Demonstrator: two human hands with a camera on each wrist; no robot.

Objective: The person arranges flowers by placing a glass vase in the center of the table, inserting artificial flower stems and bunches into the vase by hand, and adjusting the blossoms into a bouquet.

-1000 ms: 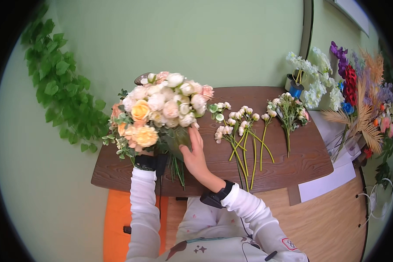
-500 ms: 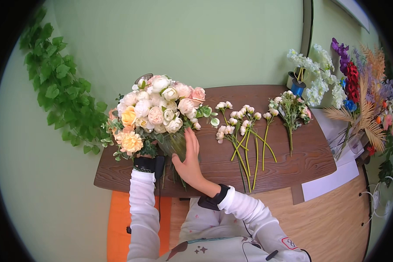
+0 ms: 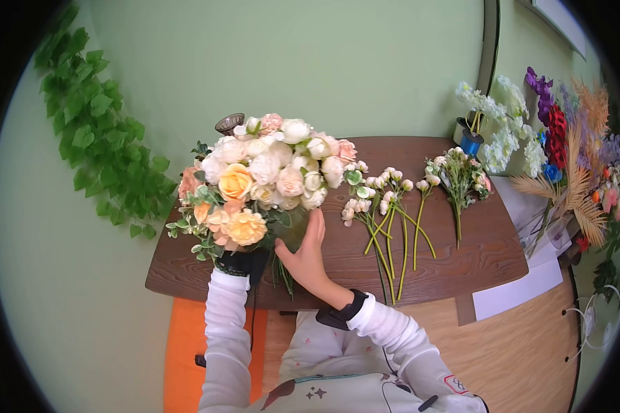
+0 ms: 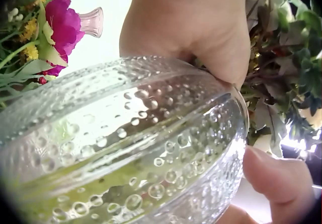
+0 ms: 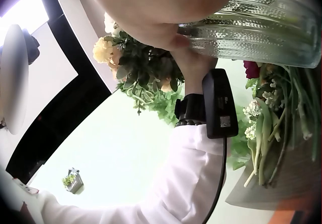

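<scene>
A clear textured glass vase [image 4: 151,158] holds a full bouquet [image 3: 262,168] of white, blush and peach flowers with green leaves. My left hand [image 4: 186,27] grips the vase close to its rim; in the head view the bouquet hides that hand. On the other side, my right hand [image 3: 308,258] wraps the glass just under the blooms, thumb spread from the fingers. In the right wrist view the vase [image 5: 251,30] runs sideways beneath the palm. Loose green stems [image 3: 282,277] show below the vase, near the table's front edge.
Several small white-bud stems [image 3: 393,220] lie on the dark wooden table [image 3: 475,255], right of the vase. A leafy flower bunch [image 3: 457,175] lies farther right. Behind the bouquet stands a dark glass [image 3: 229,124]. Tall colourful flowers [image 3: 558,138] and a blue ribbon spool [image 3: 471,143] are at the right.
The bouquet swung a little left and turned, then came back right, uncovering the dark glass behind it. Both hands moved along with the vase and kept hold of it.
</scene>
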